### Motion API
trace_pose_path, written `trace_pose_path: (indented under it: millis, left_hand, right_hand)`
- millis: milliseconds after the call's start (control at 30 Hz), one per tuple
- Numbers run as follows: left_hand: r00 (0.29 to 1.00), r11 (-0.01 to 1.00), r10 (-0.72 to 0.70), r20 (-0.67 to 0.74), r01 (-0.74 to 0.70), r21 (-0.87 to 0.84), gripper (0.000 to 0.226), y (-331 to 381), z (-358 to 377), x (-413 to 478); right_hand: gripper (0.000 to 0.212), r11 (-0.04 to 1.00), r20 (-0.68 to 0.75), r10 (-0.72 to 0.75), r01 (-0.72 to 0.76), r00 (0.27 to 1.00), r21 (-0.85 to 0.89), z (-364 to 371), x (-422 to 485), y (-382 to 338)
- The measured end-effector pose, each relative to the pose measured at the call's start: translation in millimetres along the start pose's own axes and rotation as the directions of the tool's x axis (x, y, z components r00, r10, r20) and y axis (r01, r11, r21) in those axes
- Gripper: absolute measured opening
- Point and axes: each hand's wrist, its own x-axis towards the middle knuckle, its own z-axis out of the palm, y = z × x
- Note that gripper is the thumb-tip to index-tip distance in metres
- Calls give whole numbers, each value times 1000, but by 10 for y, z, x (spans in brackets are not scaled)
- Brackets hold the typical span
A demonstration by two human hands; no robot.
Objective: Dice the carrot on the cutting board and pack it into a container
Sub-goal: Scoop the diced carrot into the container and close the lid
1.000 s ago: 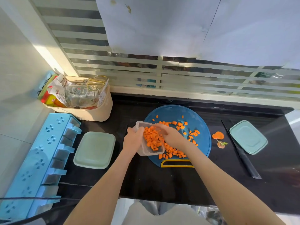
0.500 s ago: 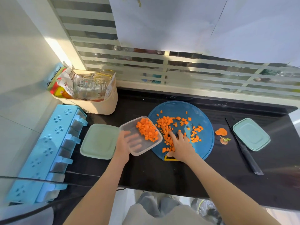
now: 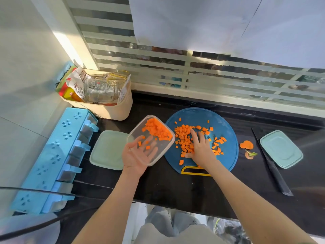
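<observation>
Diced carrot (image 3: 184, 140) lies heaped on the blue cutting board (image 3: 198, 115) under the flat, spread right hand (image 3: 200, 150), while at the board's left edge the left hand (image 3: 133, 157), palm up with fingers straight, carries the part-filled clear container (image 3: 168, 147).

Board handle (image 3: 191, 170) — partly behind forearm (image 3: 228, 182)
</observation>
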Motion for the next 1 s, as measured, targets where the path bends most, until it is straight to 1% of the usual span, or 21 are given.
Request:
trace_pose_path:
  millis: [67, 133, 200, 300, 367, 400, 433, 500, 567, 633, 767, 800, 867, 933, 1000]
  left_hand:
    - [1000, 1000, 0, -14, 0, -16, 30, 11, 6, 32]
    - [999, 1000, 1, -52, 0, 26, 26, 25, 22, 76]
    - [992, 993, 20, -125, -5, 118, 25, 34, 47, 117]
    - [968, 954, 86, -234, -12, 301, 21, 34, 147, 182]
    - [950, 911, 127, -287, 2, 412, 10, 30, 214, 222]
    - [941, 883, 145, -305, 15, 469, 9, 26, 229, 251]
    - [936, 849, 161, -314, 31, 528, 13, 31, 233, 280]
    - [930, 783, 177, -322, 65, 618, 32, 40, 241, 330]
    - [926, 726, 196, -322, 83, 682, 39, 49, 279, 336]
    - [924, 649, 217, -315, 105, 753, 38, 60, 307, 335]
    - [926, 473, 263, -272, 122, 873, 46, 67, 392, 290]
    - [922, 417, 287, -260, 125, 900, 46, 76, 422, 289]
    - [909, 274, 339, -242, 151, 950, 46, 88, 499, 271]
    - [902, 174, 367, -228, 175, 969, 51, 89, 563, 263]
    - [898, 152, 371, -239, 195, 969, 56, 71, 612, 271]
  right_hand:
    - [120, 996, 9, -20, 20, 1000, -87, -67, 78, 7]
    - [126, 982, 49, -32, 40, 998, -187, -164, 164, 4]
    - [129, 959, 102, -62, 87, 993, -268, -234, 251, -2]
    - [126, 932, 234, -144, 211, 961, -294, -249, 410, 6]
    - [113, 911, 281, -179, 266, 943, -313, -264, 486, -12]
    - [103, 906, 260, -198, 278, 945, -320, -271, 507, -21]
    - [92, 902, 221, -223, 287, 949, -323, -277, 523, -39]
    - [76, 894, 147, -259, 295, 954, -337, -269, 526, -62]
    - [72, 893, 130, -253, 284, 959, -349, -244, 520, -66]
    - [66, 897, 134, -238, 270, 962, -350, -222, 523, -43]
    - [52, 931, 97, -191, 211, 977, -298, -221, 504, 43]
    - [53, 941, 110, -162, 187, 981, -281, -229, 490, 52]
    - [61, 970, 136, -93, 120, 986, -212, -244, 481, 56]
    - [58, 997, 133, -35, 43, 991, -63, -255, 507, 41]
    - [40, 989, 100, -9, -5, 995, 146, -281, 553, -5]
